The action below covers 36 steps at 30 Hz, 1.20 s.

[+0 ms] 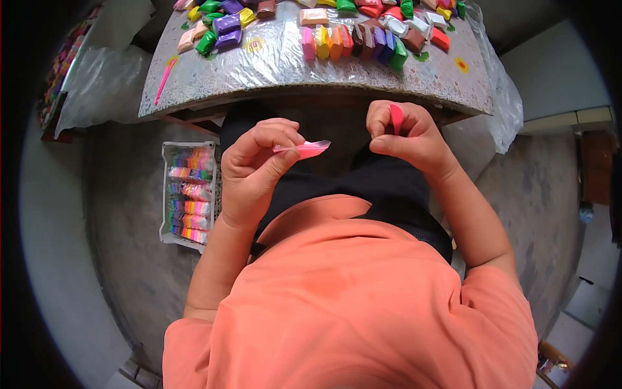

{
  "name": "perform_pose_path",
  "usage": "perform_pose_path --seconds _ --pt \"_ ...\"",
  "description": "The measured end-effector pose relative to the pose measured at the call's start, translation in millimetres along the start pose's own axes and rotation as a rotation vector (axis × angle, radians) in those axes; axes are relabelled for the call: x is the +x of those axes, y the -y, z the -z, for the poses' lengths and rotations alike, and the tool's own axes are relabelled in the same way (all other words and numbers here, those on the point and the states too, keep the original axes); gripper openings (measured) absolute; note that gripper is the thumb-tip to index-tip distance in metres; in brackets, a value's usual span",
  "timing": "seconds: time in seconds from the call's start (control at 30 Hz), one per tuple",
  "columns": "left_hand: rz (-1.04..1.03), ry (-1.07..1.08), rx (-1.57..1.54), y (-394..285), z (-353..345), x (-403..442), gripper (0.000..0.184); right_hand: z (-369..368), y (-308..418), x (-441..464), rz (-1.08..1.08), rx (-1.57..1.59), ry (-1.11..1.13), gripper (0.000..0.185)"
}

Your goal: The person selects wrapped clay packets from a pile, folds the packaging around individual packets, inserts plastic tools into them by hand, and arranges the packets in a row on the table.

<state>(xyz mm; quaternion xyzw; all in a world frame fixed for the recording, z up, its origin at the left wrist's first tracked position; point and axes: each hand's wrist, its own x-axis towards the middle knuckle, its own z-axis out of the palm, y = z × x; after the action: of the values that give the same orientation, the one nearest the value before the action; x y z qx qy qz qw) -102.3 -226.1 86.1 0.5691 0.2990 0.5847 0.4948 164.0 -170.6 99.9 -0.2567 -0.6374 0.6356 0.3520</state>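
Between the thumb and fingers of my left hand is a small pink packet in clear wrap, its free end pointing right. My right hand is closed around a flat red-pink piece that sticks up between the fingers. Both hands are above my lap, a gap apart, near the table's front edge. Beyond them on the table stands a row of coloured packets, pink through yellow, orange, brown and blue to green.
The table has a patterned cover under clear plastic. More packets lie piled along its back. A pink stick is at its left. On the floor at left stands a white basket of small colourful packets. Clear plastic sheeting hangs at right.
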Motion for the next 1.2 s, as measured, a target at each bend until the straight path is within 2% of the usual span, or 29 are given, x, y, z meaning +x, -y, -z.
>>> perform_pose_path --seconds 0.23,0.33,0.47,0.57,0.6,0.73,0.8,0.9,1.03,1.2 --pt "-0.343 0.070 0.490 -24.0 -0.5 6.8 0.021 -13.6 5.5 -1.1 -0.020 -0.045 -0.095 0.021" --pt "-0.427 0.078 0.596 -26.6 1.7 6.8 0.023 -15.2 -2.4 4.1 0.055 -0.189 -0.122 0.020" --pt "-0.490 0.112 0.699 -30.1 5.6 5.7 0.020 -24.2 12.2 4.8 -0.157 -0.132 -0.164 0.021" --pt "-0.171 -0.079 0.287 -19.5 -1.8 -3.8 0.013 -19.1 10.6 2.1 -0.208 -0.186 -0.167 0.018" --pt "0.068 -0.191 -0.002 -19.8 -5.1 -9.7 0.007 -16.3 8.4 0.0 -0.225 -0.191 -0.147 0.016" --pt "0.268 -0.326 -0.307 -5.7 1.3 -10.2 0.007 -36.4 11.4 9.1 -0.206 -0.128 -0.143 0.012" --pt "0.284 -0.347 -0.347 -7.0 -0.9 -9.1 0.007 -55.4 14.3 20.2 -0.091 -0.175 -0.197 0.010" --pt "0.271 -0.318 -0.339 -6.7 -9.5 -6.3 0.008 -68.1 9.5 32.9 -0.026 -0.078 -0.211 0.019" --pt "0.319 -0.289 -0.353 0.6 -6.4 -1.9 0.014 -65.4 0.0 38.6 -0.023 -0.134 -0.198 0.014" --pt "0.363 -0.281 -0.481 1.8 -2.0 6.2 0.021 -56.0 -6.9 40.7 -0.060 -0.057 -0.244 0.010"
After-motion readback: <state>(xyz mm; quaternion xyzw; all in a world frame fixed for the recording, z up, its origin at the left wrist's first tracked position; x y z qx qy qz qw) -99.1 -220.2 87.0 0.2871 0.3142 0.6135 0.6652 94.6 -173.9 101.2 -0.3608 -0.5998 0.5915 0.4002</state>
